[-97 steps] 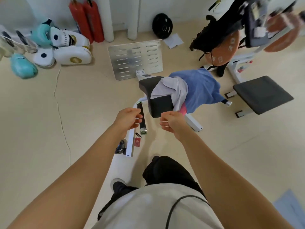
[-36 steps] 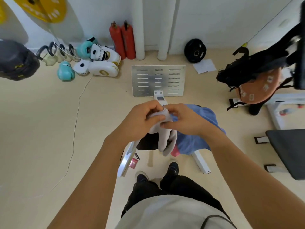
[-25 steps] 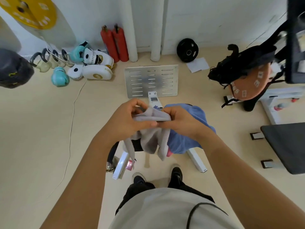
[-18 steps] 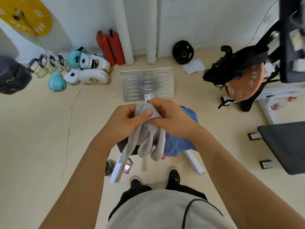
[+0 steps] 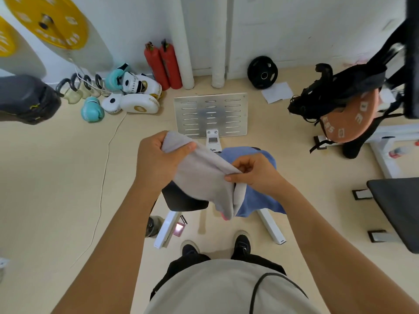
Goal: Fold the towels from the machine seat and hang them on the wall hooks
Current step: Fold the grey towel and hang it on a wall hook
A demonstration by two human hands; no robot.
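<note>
Grey towel (image 5: pixel 204 175) stretches between left hand (image 5: pixel 156 157) and right hand (image 5: pixel 256 173) grip.

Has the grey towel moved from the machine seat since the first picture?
Yes. The grey towel has been lifted off the black seat; left hand and right hand hold it above the seat.

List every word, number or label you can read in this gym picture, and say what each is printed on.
"GINGPAI", uncertain: small gold lettering on the white boxing pad.
Orange weight plate: large pale letters and digits, turned and partly covered, not readable.
Yellow weight plate: markings blurred.
Pink tag under the seat: too small.
</note>
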